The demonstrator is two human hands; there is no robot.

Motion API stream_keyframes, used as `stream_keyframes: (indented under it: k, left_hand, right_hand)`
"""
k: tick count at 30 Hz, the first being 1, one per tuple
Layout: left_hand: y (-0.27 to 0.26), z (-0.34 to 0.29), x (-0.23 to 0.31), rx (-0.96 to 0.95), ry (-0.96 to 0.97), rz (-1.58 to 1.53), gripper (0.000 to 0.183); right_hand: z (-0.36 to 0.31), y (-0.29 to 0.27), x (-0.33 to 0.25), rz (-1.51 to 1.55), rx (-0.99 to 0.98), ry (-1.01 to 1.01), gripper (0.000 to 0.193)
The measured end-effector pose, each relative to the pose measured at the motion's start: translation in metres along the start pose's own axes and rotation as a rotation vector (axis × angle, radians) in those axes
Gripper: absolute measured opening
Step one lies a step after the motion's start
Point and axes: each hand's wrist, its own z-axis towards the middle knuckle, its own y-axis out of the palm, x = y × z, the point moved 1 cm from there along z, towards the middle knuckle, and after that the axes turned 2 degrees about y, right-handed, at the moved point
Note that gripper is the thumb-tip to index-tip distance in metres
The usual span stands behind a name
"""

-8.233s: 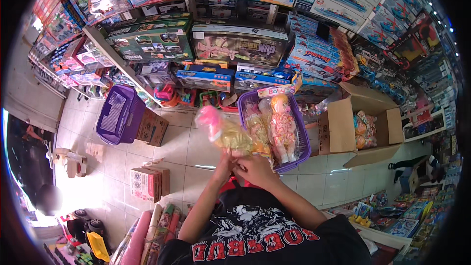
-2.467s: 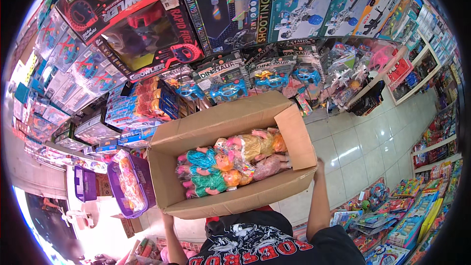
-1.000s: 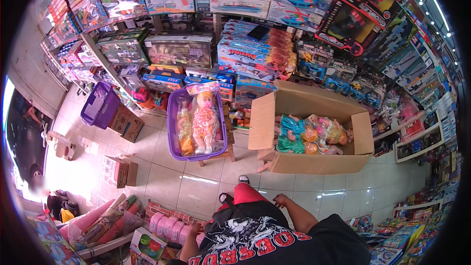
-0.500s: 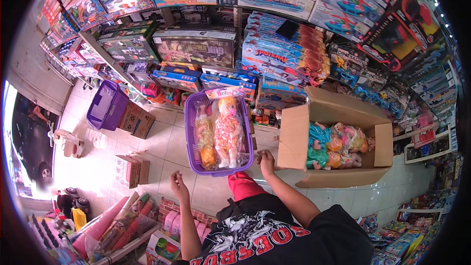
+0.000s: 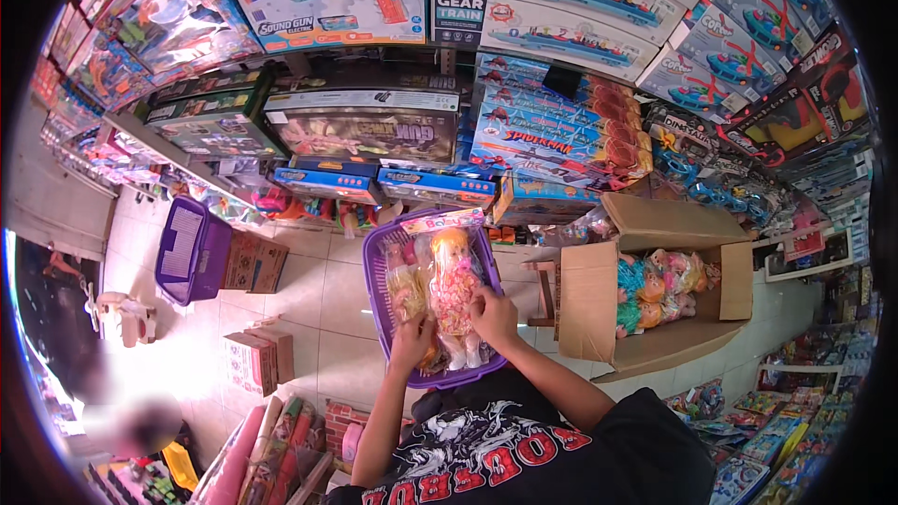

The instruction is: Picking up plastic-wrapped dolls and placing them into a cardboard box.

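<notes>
While the floral-dressed doll (image 5: 456, 295) lies in the purple basket (image 5: 372, 257), L hand (image 5: 410, 341) is at the basket's lower L, R hand (image 5: 493, 316) at its R, doll b/w; both half-curled, grip can't tell. Vs. earlier: hands now over basket, prev. outside.

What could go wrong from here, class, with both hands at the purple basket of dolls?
First, the loose, clear wrap on the pink-dressed doll might slip or tear under the right hand. Second, the gold-dressed doll lies close beside it in the purple basket, near the left hand, so moving one could drag the other. Third, flaps stick out from the open carton and might catch a passing sleeve.
</notes>
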Motion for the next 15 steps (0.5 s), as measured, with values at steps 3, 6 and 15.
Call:
stream_keyframes:
  k: [3, 6, 15]
  left_hand:
    - [0.015, 0.002, -0.002, -0.14, -0.158, -0.19, 0.029]
    - [0.022, 0.005, -0.012, -0.159, -0.153, -0.186, 0.032]
    - [0.0, -0.011, -0.01, -0.337, 0.092, -0.365, 0.046]
  right_hand:
    - [-0.005, -0.001, -0.007, -0.106, -0.062, 0.084, 0.012]
    - [-0.017, 0.009, -0.002, -0.145, -0.006, 0.095, 0.022]
    - [-0.074, 0.037, -0.017, -0.075, 0.12, 0.211, 0.058]
